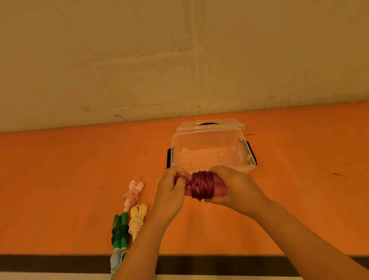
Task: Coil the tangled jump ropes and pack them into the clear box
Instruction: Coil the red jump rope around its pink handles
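Two bare hands hold a purple rope just above an orange table, seen from a head camera looking down. The rope's dark purple cord is wound in tight loops around its two pink-purple handles, which lie side by side and point left to right. The right hand grips the right end of the handles, fingers curled around them. The left hand pinches a loose loop of cord at the left end of the bundle, fingers curled.

Just beyond the hands, toward the wall, sits the clear box. It is open and nothing shows inside it. Its clear lid lies behind it, toward the wall, with a dark handle on top. Black latches hang at the box's left and right sides.

To the left of the hands, three coiled ropes lie on the table close together. The pink rope is farthest. The yellow rope lies just nearer, and the green rope lies beside it on the left. At the table's near edge, a pale blue rope hangs partly over the dark edge, partly hidden by the left forearm.

A pale, marked wall rises behind the table.
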`<state>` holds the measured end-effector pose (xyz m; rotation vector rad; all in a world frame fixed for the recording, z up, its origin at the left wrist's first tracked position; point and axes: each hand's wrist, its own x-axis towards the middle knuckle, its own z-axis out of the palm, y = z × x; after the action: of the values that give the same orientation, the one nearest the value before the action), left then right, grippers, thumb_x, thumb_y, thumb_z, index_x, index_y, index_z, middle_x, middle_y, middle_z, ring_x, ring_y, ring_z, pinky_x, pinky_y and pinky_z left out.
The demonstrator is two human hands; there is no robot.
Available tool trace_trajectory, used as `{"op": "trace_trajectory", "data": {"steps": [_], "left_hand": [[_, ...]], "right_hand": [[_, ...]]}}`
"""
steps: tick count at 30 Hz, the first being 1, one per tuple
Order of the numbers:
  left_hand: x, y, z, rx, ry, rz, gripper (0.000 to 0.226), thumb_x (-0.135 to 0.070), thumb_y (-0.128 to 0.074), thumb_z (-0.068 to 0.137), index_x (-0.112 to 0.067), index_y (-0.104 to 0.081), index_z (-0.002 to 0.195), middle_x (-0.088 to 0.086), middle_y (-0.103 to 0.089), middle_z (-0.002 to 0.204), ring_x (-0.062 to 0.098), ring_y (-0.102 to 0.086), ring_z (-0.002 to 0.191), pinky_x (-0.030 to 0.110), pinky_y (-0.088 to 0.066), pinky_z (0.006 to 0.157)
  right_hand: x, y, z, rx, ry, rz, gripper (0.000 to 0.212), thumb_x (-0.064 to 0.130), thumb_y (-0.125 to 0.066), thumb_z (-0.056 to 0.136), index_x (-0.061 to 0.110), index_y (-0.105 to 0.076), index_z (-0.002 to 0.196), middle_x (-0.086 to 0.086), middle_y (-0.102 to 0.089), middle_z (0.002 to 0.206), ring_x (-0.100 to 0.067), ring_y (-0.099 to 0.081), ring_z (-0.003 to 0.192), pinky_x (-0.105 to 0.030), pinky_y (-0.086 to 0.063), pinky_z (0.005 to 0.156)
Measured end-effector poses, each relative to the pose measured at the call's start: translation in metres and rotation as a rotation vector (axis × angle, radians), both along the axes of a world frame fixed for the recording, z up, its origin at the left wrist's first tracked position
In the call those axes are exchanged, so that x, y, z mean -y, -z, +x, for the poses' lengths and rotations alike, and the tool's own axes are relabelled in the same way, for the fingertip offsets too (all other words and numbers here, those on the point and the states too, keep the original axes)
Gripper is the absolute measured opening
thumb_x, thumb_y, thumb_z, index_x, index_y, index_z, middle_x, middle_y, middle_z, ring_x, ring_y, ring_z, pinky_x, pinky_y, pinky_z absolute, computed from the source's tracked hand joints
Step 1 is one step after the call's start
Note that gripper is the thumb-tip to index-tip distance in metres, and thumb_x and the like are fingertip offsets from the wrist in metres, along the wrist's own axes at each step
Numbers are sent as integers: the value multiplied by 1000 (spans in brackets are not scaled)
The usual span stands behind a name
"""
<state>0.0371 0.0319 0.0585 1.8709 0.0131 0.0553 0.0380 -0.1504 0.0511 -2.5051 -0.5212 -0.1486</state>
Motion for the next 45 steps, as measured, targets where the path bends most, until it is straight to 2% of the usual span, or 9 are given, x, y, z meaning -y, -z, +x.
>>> {"op": "trace_trajectory", "data": {"steps": [3,8,15,21,25,28,36,39,45], "left_hand": [[2,3,-1,-46,1,-5,25,0,-39,95,-16,-59,91,3,-61,96,6,-52,75,8,-38,59],[1,3,0,-109,-34,-86,22,-1,-40,96,-12,-60,94,3,-61,91,8,-53,69,13,-42,54],[0,3,-1,-164,-62,-114,22,-2,-40,96,-11,-60,92,1,-62,85,11,-53,63,16,-43,50],[1,1,0,-181,-34,-116,21,-1,-42,95,-12,-60,92,1,-63,88,11,-56,66,17,-44,51],[3,2,-1,-194,24,-113,17,-3,-49,94,-14,-62,92,3,-64,93,15,-61,75,15,-47,52],[2,4,0,-203,31,-128,13,-6,-55,92,-15,-63,96,7,-64,99,17,-63,81,17,-51,57],[-15,8,9,-227,78,-91,37,-11,-61,87,-26,-55,120,-8,-58,109,5,-58,93,13,-47,66],[-26,12,11,-212,62,-94,42,-14,-66,85,-24,-54,124,-6,-58,118,9,-58,102,18,-50,75],[-49,30,9,-155,44,101,46,-13,-66,85,-29,-46,123,-10,-48,127,11,-51,112,28,-46,89]], "right_hand": [[6,-1,3,-31,19,-40,69,53,-77,70,27,-49,127,14,-56,120,-5,-52,105,-23,-45,80],[13,4,5,-70,39,-46,69,49,-77,71,29,-47,129,15,-54,120,-4,-51,104,-22,-41,76],[16,3,6,-93,7,-96,82,46,-78,72,29,-37,140,10,-48,137,-10,-48,120,-28,-44,92],[15,2,7,-57,-72,-90,93,48,-79,70,31,-28,145,10,-43,140,-10,-43,125,-30,-42,97],[6,2,7,-5,-165,-97,87,52,-76,71,35,-32,144,13,-45,136,-8,-44,121,-33,-46,92],[3,6,8,37,-163,-130,78,55,-72,73,38,-37,141,12,-46,132,-11,-45,117,-33,-48,87],[-8,21,8,25,-90,-90,73,55,-72,72,39,-41,137,13,-49,123,-9,-49,110,-28,-49,79],[-19,26,8,13,-63,-67,73,55,-73,70,37,-44,134,13,-51,120,-8,-52,105,-25,-48,75],[-44,39,10,-58,59,-29,72,57,-73,66,34,-47,130,10,-51,112,-12,-56,97,-26,-47,69]]}}
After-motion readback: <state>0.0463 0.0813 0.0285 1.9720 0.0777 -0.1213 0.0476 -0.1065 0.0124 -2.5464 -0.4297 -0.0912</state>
